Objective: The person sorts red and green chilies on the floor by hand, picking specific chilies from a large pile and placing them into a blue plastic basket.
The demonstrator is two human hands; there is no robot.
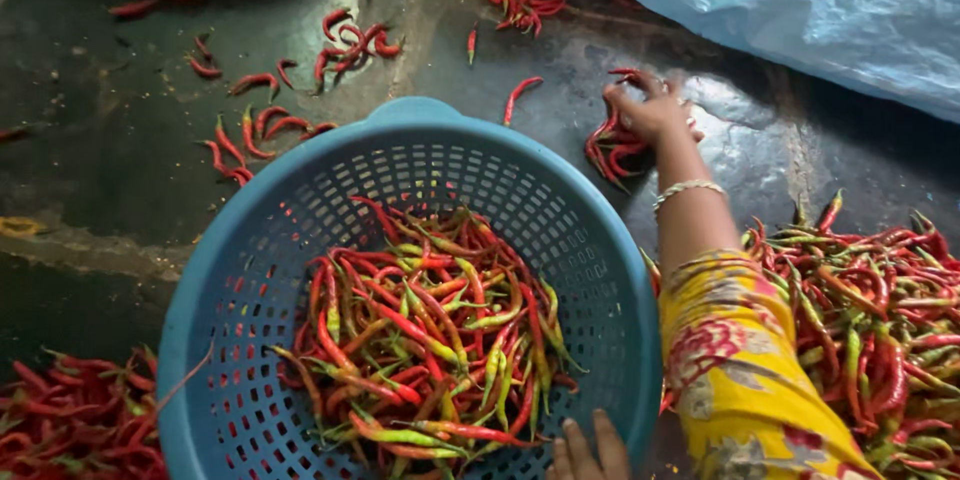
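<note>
A round blue perforated plastic basket sits tilted on the dark wet floor. It is about half full of red and green chilies. The fingers of my left hand grip its near rim at the bottom edge of the view. My right hand, at the end of a yellow floral sleeve with a pale bracelet on the wrist, reaches past the basket's right side. It closes on a small bunch of red chilies lying on the floor.
Loose red chilies are scattered on the floor beyond the basket. A big heap of red and green chilies lies at the right, another red heap at the bottom left. A pale blue plastic sheet covers the top right.
</note>
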